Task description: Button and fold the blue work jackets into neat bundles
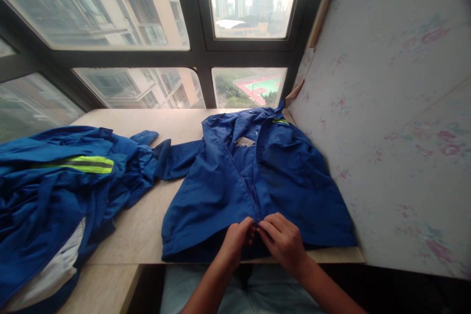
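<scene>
A blue jacket (217, 186) lies spread on the pale sill, its collar toward the window and its hem toward me. Its two front edges come together at the bottom, at the zipper's lower end. My left hand (240, 236) pinches the left front edge at the hem. Just right of it, my right hand (282, 236) pinches the other front edge, with thumb and fingers pressed together. The fingertips nearly meet, and they hide the zipper's end. Higher up, the front stands partly apart, showing the lining and a white label (245, 142).
More blue clothing (91, 196) with a yellow-green reflective stripe lies heaped at the left, beside the jacket's sleeve. The stone sill (125, 240) ends at a front edge near my legs. Windows (253, 5) rise behind, and a flowered wall (397, 122) bounds the right.
</scene>
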`<action>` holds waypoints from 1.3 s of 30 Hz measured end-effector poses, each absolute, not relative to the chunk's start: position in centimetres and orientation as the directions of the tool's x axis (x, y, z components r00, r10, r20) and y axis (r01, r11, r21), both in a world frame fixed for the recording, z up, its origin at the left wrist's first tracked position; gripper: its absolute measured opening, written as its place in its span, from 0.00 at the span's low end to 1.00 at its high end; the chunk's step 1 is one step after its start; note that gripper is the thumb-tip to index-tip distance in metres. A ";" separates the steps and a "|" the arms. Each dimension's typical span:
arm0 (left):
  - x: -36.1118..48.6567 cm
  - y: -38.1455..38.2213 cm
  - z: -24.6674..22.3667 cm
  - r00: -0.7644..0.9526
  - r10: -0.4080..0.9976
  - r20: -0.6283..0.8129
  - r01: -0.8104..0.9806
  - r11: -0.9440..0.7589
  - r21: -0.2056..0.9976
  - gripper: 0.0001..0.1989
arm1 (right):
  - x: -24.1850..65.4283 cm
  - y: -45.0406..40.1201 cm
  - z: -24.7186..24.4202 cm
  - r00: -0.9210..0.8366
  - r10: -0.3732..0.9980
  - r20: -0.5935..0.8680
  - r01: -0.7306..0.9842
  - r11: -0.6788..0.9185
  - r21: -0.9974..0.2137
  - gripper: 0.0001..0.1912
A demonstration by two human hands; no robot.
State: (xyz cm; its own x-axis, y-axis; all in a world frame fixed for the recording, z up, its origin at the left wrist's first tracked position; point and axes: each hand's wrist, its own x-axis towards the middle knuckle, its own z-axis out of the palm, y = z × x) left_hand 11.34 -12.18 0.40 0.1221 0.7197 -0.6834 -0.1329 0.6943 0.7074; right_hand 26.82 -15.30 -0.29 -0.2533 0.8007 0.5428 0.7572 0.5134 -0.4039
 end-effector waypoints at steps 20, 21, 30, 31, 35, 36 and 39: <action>10.3 -12.3 -0.7 0.224 0.748 -0.625 -0.038 0.648 0.761 0.17 | 27.3 -14.4 -0.6 -0.144 0.882 0.448 0.574 0.443 -0.688 0.08; 10.3 -12.4 -0.8 0.233 0.751 -0.618 -0.046 0.643 0.765 0.17 | 27.3 -14.4 -0.7 -0.168 0.875 0.454 0.573 0.462 -0.677 0.09; 10.4 -12.5 -0.8 0.275 0.760 -0.589 -0.169 0.641 0.748 0.16 | 27.7 -14.4 0.3 -0.266 0.828 0.494 0.517 0.555 -0.652 0.14; 10.5 -12.5 -0.7 0.274 0.760 -0.589 -0.182 0.642 0.745 0.16 | 27.7 -14.5 0.3 -0.271 0.826 0.494 0.520 0.558 -0.647 0.13; 11.1 -12.3 -0.5 0.230 0.759 -0.608 -0.211 0.649 0.731 0.20 | 27.6 -14.6 0.0 -0.269 0.809 0.522 0.526 0.578 -0.624 0.10; 11.3 -12.2 -0.4 0.209 0.763 -0.611 -0.203 0.645 0.737 0.20 | 27.6 -14.7 -0.1 -0.269 0.801 0.534 0.525 0.587 -0.617 0.10; 11.8 -12.1 -0.5 0.154 0.791 -0.593 -0.138 0.611 0.779 0.18 | 27.5 -14.7 -0.2 -0.281 0.780 0.559 0.528 0.612 -0.589 0.10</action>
State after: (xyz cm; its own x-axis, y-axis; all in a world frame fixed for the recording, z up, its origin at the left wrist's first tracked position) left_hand 11.84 -12.06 -0.52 0.1541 0.7907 -0.5925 -0.1380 0.6110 0.7795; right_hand 27.46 -14.74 -0.20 -0.2810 0.7800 0.5591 0.5279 0.6122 -0.5887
